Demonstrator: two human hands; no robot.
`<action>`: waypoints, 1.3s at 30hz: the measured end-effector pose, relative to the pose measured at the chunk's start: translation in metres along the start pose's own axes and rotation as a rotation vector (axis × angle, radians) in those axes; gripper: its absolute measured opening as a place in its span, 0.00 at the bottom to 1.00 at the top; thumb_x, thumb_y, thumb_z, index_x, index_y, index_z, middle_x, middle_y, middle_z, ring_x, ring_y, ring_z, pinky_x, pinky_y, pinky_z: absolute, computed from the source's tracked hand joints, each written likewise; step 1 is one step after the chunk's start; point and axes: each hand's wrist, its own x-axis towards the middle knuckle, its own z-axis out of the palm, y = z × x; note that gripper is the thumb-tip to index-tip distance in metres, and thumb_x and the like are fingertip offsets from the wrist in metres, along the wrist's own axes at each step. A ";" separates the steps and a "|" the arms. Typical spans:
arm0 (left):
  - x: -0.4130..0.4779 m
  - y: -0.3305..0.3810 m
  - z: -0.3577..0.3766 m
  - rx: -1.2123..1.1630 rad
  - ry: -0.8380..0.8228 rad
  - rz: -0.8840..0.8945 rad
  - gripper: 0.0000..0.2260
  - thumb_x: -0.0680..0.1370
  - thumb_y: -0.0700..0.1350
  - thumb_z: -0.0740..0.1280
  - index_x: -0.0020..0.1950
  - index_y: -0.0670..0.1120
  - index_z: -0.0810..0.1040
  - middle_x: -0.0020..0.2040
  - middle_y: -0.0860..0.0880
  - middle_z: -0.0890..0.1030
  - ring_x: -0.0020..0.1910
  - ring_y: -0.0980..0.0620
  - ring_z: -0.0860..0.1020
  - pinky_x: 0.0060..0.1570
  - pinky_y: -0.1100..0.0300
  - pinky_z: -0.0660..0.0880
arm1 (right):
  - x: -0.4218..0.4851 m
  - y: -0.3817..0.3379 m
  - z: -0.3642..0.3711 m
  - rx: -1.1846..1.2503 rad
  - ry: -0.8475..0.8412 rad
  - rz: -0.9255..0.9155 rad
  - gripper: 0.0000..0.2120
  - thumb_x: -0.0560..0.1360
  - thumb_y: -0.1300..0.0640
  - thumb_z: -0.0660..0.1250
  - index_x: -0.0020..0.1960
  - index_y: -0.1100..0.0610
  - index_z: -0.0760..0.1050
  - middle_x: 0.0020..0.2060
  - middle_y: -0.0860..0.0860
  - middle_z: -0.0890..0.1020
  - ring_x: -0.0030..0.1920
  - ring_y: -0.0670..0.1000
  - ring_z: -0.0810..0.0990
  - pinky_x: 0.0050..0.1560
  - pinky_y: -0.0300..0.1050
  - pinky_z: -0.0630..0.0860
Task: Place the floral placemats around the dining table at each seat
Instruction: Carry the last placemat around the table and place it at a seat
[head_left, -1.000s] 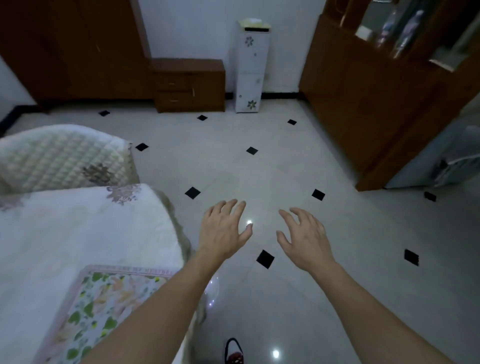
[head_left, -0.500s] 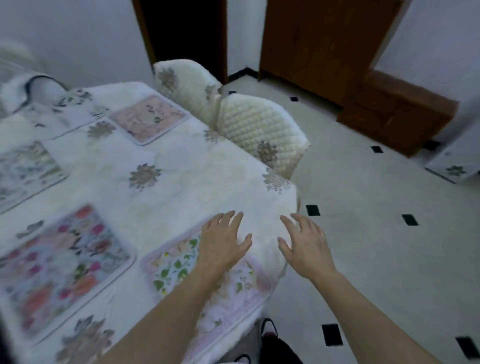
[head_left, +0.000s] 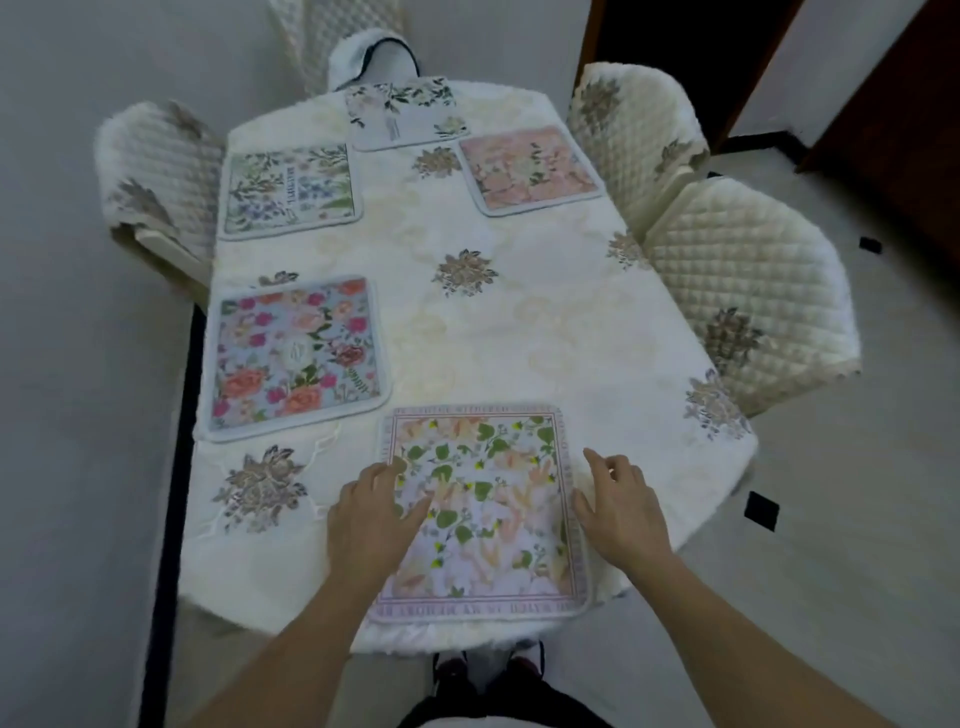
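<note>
Several floral placemats lie on the white-clothed dining table. Nearest me is a green-leaf placemat at the near end. A pink-rose placemat lies at the left, a blue-sprig placemat at the far left, a pale placemat at the far end, and a peach placemat at the far right. My left hand rests with fingers spread on the left edge of the green-leaf placemat. My right hand hovers open by its right edge, holding nothing.
Quilted cream chairs stand around the table: two at the right, one at the left, one at the far end. A dark doorway is at the upper right. My feet show below the table's near edge.
My view has swung left from the tiled floor to the whole table. My hands now sit over the green-leaf placemat, the left one touching it.
</note>
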 end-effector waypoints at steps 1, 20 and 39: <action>-0.004 -0.003 0.003 -0.028 -0.011 -0.046 0.27 0.75 0.62 0.69 0.70 0.51 0.74 0.66 0.48 0.74 0.60 0.42 0.76 0.52 0.48 0.77 | 0.001 0.000 0.004 0.005 -0.004 0.008 0.28 0.81 0.45 0.58 0.78 0.54 0.59 0.65 0.55 0.71 0.62 0.57 0.71 0.56 0.51 0.74; 0.003 -0.015 0.021 -0.651 -0.140 -0.398 0.19 0.79 0.50 0.69 0.64 0.40 0.74 0.59 0.43 0.81 0.56 0.43 0.79 0.56 0.50 0.76 | 0.024 -0.026 0.041 0.475 -0.037 0.278 0.11 0.81 0.50 0.61 0.55 0.58 0.69 0.49 0.55 0.77 0.46 0.56 0.78 0.45 0.57 0.80; 0.053 0.040 -0.124 -0.970 0.083 -0.156 0.10 0.82 0.50 0.63 0.60 0.46 0.76 0.51 0.44 0.82 0.50 0.43 0.82 0.50 0.43 0.81 | 0.068 -0.045 -0.114 1.036 0.182 0.001 0.10 0.81 0.49 0.64 0.57 0.54 0.77 0.49 0.51 0.85 0.46 0.53 0.85 0.48 0.57 0.83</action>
